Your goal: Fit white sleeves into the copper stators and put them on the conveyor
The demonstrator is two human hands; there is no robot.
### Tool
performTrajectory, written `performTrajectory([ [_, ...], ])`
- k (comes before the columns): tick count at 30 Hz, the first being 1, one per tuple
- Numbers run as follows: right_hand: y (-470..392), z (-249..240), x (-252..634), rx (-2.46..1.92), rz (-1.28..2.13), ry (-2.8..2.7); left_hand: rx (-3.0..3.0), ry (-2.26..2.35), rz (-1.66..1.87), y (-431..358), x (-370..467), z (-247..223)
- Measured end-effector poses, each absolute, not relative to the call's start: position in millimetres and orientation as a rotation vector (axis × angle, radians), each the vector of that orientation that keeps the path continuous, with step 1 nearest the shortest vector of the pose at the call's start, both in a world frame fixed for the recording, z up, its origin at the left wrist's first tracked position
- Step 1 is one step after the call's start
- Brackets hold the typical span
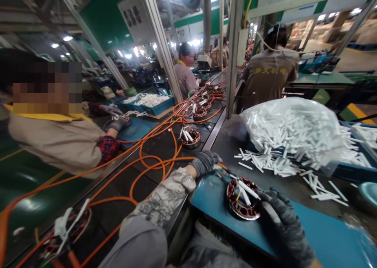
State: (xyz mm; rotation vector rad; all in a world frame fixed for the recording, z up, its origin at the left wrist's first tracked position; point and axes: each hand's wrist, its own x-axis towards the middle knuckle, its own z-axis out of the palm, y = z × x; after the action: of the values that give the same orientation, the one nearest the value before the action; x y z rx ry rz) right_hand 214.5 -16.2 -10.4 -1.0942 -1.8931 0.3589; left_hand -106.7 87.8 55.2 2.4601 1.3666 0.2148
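Note:
A stator [244, 211], a ring of copper windings in a metal rim, lies on a blue mat [212, 193] in front of me. White tubes [245, 196] and thin coloured wires lie across its top. My left hand [204, 162], in a grey glove, is closed around the orange cable [222, 166] where it runs to these wires. At the stator's right side, my gloved right hand [284, 219] has its thumb and fingers pinched at the end of one white tube. Its fingertips partly hide that tube's end.
White tubes [273, 166] spill from a clear plastic bag [291, 118] at right. More stators [191, 139] with orange cables [153, 158] sit along the dark conveyor [123, 181]. A co-worker [55, 130] works across it, beside a blue tray [159, 107]. A metal post [234, 55] rises behind.

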Motion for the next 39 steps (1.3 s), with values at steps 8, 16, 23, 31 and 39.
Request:
performTrajectory([
  [8, -18, -15, 252, -0.904, 0.570, -2.148, 1.538, 0.738, 0.560, 77, -90, 75],
  [16, -8, -4, 237, -1.118, 1.046, -1.914, 2.542, 0.774, 0.039, 59, -7, 57],
  [23, -4, 13, 215, -1.134, 1.014, -2.045, 2.730, 1.002, -0.074, 43, -18, 58],
  [31, -6, 13, 181, -1.287, 0.714, -1.948, 2.416, 0.940, 0.184, 39, -44, 61],
  [39, -11, 9, 187, -1.314, 0.721, -1.990, 2.298, 1.019, -0.173, 59, -25, 81],
])
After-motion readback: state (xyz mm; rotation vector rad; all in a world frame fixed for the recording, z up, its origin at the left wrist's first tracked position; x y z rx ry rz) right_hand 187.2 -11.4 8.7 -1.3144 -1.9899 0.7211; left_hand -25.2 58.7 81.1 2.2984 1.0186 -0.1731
